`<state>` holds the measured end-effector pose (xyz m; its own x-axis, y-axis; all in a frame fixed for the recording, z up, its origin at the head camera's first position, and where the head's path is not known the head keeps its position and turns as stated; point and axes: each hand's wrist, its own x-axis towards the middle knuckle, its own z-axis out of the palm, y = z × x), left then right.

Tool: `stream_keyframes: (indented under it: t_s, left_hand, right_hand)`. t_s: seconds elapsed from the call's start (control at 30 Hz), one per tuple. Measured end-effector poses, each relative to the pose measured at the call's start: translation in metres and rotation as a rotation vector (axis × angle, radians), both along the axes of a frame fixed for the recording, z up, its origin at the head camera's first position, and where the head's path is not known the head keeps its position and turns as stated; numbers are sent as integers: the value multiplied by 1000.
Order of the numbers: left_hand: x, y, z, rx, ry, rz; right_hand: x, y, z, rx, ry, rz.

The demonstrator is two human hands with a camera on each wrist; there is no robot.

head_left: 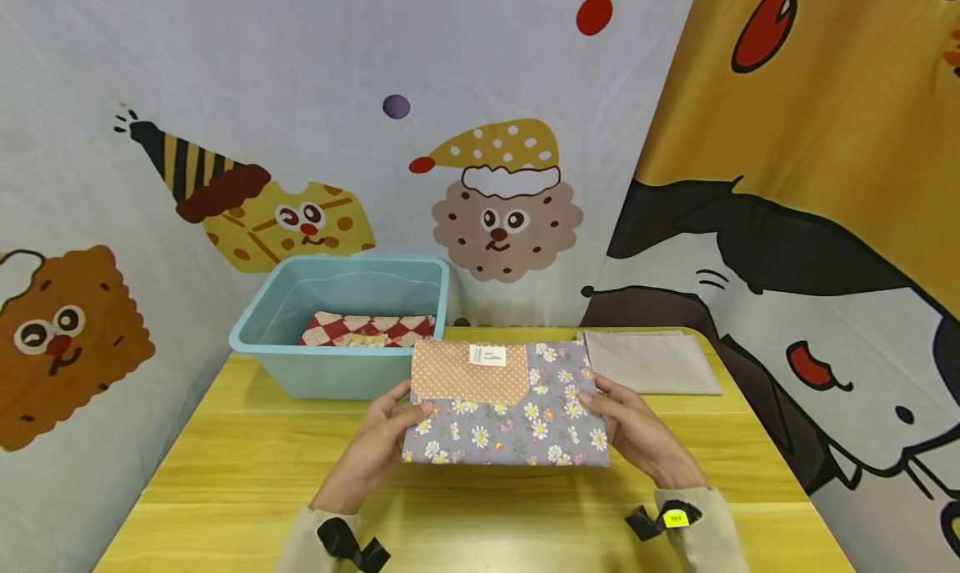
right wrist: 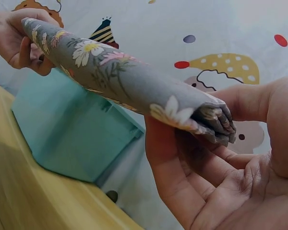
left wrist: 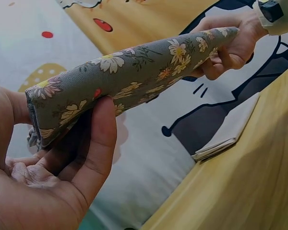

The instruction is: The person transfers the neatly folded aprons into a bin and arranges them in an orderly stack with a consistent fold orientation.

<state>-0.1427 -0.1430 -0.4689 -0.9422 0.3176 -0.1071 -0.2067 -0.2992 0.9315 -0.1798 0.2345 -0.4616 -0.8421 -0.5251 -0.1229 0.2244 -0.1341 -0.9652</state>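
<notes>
A folded grey floral cloth point(head_left: 487, 435) is held up over the table between both hands. An orange polka-dot panel point(head_left: 442, 377) with a small white label point(head_left: 487, 355) covers its upper left part. My left hand point(head_left: 378, 439) pinches the left edge, thumb on the near face and fingers behind. On the opposite edge, my right hand point(head_left: 645, 431) grips in the same way. In the right wrist view, several folded layers of the cloth point(right wrist: 129, 79) show at the end beside the right palm. The left wrist view shows the daisy-printed fold point(left wrist: 120, 72) from its edge.
A light blue plastic bin point(head_left: 315, 373) stands at the back left of the wooden table point(head_left: 262, 473). Inside it lies a red and white diamond-patterned cloth point(head_left: 330, 329). A folded beige cloth point(head_left: 652, 364) lies at the back right. A cartoon-printed curtain point(head_left: 300, 56) hangs behind the table.
</notes>
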Motion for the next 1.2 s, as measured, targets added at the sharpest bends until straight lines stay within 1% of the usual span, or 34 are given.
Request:
stream_keyframes:
  t_s: [0.23, 0.47, 0.67, 0.83, 1.03, 1.2]
  left_hand:
    - [-6, -12, 8, -43, -12, 58]
    - [-12, -28, 20, -72, -18, 131]
    - [-16, -44, 30, -116, -11, 166]
    - [-22, -57, 36, -143, 6, 181]
    - [-32, -72, 43, -153, 32, 217]
    - [-39, -82, 47, -178, 40, 234]
  right_hand:
    - [-6, -14, 6, -25, 12, -1]
    - [-16, -31, 14, -37, 21, -3]
    - [-23, -46, 19, -64, 28, -2]
    - [-31, -58, 23, -37, 36, -14]
    - [-43, -72, 29, -1, 54, 4]
    - [-52, -83, 34, 18, 39, -6]
